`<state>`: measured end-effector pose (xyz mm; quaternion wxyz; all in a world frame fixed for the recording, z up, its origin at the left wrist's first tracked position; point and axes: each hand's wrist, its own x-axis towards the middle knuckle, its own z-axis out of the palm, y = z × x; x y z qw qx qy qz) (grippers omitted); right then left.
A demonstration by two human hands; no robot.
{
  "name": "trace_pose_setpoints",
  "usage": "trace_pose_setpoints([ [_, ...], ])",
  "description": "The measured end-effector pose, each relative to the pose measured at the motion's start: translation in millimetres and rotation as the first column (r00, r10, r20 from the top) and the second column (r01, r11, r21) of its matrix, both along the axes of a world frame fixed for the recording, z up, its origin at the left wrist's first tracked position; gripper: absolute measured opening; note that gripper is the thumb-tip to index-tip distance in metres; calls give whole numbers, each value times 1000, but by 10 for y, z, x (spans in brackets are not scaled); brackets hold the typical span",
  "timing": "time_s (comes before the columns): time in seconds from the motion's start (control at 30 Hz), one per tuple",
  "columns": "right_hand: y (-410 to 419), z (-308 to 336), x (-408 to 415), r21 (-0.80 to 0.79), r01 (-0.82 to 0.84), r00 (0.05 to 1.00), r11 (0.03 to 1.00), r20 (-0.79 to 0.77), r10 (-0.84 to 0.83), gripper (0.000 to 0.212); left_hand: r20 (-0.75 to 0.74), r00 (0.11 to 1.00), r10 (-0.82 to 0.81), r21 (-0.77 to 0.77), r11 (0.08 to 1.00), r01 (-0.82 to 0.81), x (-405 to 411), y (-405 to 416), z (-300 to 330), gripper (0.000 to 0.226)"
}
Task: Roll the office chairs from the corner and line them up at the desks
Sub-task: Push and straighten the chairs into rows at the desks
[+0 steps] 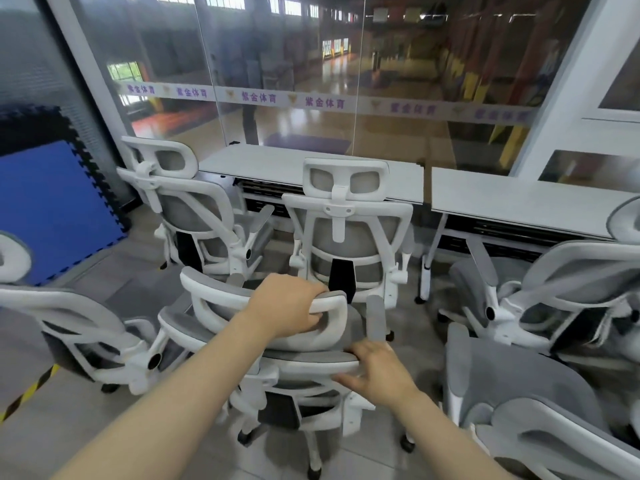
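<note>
A white and grey mesh office chair (221, 327) stands right in front of me with its back toward me. My left hand (287, 306) grips the top of its headrest, fingers curled over the rim. My right hand (377, 372) holds the upper right edge of its backrest, thumb and fingers wrapped round the edge. Two matching chairs stand at the white desk (270, 164): one on the left (194, 209), one in the middle (349, 237). A second white desk (519, 199) continues to the right.
More of the same chairs crowd round: one at the left (86, 327), one at the right (571, 282), one at lower right (519, 393). A blue foam mat (52, 209) leans against the left wall. A glass wall runs behind the desks. Yellow-black tape (27, 393) marks the floor.
</note>
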<state>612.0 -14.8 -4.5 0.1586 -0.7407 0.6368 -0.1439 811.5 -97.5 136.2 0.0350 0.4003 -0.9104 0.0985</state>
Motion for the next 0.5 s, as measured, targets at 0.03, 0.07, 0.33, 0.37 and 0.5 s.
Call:
trace_pose_setpoints([
  [0.03, 49, -8, 25, -8, 11, 1000, 1000, 4, -11, 81, 3, 1000, -7, -12, 1000, 7, 12, 35, -4, 27],
  [0.07, 100, -15, 52, -18, 14, 1000, 1000, 5, -14, 86, 10, 1000, -17, -21, 1000, 17, 21, 70, -10, 28],
  [0.33, 404, -21, 146, -48, 4, 1000, 999, -10, -4, 91, 82, 994, -68, -176, 981, 82, 102, 309, -58, 26],
  [0.37, 460, -26, 147, -59, 6, 1000, 998, -12, -7, 90, 79, 994, -75, -178, 980, 88, 97, 342, -67, 25],
  [0.5, 695, -39, 82, -97, 27, 999, 995, -20, -29, 87, 86, 992, -95, -152, 983, 107, 9, 512, -78, 26],
])
